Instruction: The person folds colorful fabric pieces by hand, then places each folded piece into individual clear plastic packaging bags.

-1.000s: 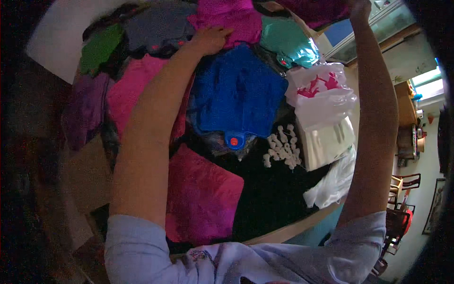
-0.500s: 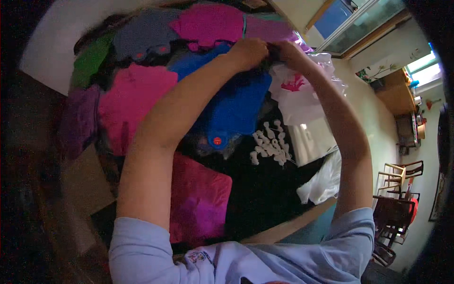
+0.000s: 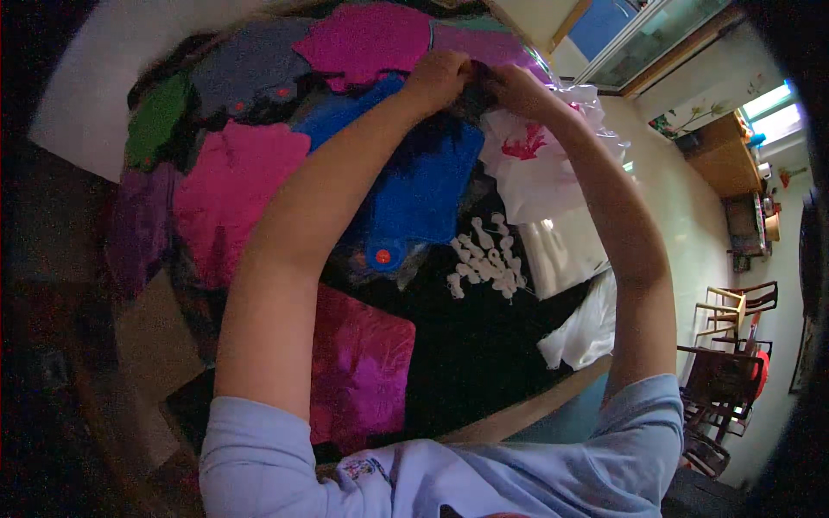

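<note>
Here at the far side, the left hand (image 3: 440, 80) and right hand (image 3: 521, 91) meet at the near edge of the mauve piece (image 3: 484, 47), right of the magenta piece (image 3: 363, 43) and beyond the blue piece (image 3: 423, 186), though whether the fingers grip it I cannot tell.

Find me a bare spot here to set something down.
The black surface shows bare between the dark pink cloth on the left and the white bundle on the right, just nearer than the white pieces. It's crowded around the left hand and right hand, where the blue bag, magenta bag and white plastic bag sit close.
</note>
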Demonstrator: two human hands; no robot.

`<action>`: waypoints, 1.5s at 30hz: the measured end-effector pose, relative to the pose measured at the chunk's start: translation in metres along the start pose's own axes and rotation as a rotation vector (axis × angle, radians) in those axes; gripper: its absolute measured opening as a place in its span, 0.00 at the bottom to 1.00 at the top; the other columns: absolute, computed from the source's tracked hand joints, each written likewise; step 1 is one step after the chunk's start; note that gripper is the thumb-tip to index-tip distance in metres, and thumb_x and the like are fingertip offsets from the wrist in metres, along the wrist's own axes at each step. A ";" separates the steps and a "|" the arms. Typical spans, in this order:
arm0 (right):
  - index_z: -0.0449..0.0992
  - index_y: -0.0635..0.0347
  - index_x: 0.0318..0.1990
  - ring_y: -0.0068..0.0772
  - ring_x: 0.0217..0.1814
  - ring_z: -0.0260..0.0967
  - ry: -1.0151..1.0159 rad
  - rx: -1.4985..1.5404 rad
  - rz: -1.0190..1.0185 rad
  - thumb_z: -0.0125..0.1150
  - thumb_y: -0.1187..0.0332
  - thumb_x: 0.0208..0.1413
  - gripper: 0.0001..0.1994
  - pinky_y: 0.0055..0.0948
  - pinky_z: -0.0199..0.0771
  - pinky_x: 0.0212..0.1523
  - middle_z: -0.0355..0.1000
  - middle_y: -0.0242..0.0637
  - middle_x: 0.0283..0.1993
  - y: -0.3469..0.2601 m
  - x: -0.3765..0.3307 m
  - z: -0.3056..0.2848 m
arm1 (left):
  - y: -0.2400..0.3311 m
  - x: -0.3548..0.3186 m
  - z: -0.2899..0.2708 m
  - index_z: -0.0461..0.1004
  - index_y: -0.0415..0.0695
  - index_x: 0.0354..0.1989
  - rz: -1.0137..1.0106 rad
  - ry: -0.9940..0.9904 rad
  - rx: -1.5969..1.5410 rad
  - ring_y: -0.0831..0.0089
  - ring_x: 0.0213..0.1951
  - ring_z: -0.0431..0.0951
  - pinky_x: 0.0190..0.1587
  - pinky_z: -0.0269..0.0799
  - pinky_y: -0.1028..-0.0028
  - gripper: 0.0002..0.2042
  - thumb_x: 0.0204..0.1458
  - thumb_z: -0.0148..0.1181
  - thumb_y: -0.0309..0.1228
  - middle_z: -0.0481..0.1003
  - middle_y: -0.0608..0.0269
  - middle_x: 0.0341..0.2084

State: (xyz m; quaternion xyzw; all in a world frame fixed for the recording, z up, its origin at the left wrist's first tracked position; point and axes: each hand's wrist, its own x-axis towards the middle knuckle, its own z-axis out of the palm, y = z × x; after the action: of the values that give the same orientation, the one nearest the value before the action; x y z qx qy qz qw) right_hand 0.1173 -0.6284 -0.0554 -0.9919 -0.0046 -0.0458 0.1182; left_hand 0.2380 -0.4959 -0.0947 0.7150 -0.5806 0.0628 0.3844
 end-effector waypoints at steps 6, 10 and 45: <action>0.71 0.62 0.39 0.48 0.36 0.70 0.045 0.143 0.084 0.49 0.66 0.50 0.11 0.39 0.67 0.36 0.70 0.52 0.31 0.000 0.003 0.016 | 0.004 -0.009 -0.003 0.73 0.41 0.33 -0.065 0.008 0.036 0.54 0.36 0.73 0.38 0.68 0.62 0.10 0.46 0.52 0.34 0.73 0.49 0.30; 0.72 0.57 0.39 0.46 0.34 0.71 0.336 -0.019 -0.053 0.52 0.66 0.48 0.11 0.39 0.69 0.34 0.71 0.49 0.31 0.039 0.016 0.021 | 0.010 -0.003 -0.002 0.72 0.42 0.28 0.028 0.219 -0.165 0.54 0.32 0.73 0.34 0.68 0.61 0.06 0.42 0.55 0.30 0.72 0.51 0.29; 0.69 0.64 0.46 0.28 0.36 0.66 0.804 0.039 -0.263 0.50 0.67 0.53 0.14 0.28 0.65 0.40 0.71 0.36 0.36 -0.251 -0.129 -0.158 | 0.215 -0.306 -0.196 0.74 0.40 0.30 -0.310 0.106 -0.082 0.65 0.30 0.74 0.32 0.69 0.69 0.05 0.44 0.56 0.26 0.73 0.57 0.26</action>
State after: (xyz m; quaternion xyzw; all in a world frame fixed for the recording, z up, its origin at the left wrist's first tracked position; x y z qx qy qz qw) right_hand -0.0307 -0.4210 0.1448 -0.8837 -0.0854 -0.4435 0.1225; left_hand 0.0217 -0.1414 -0.0197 0.7753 -0.4444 0.0166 0.4484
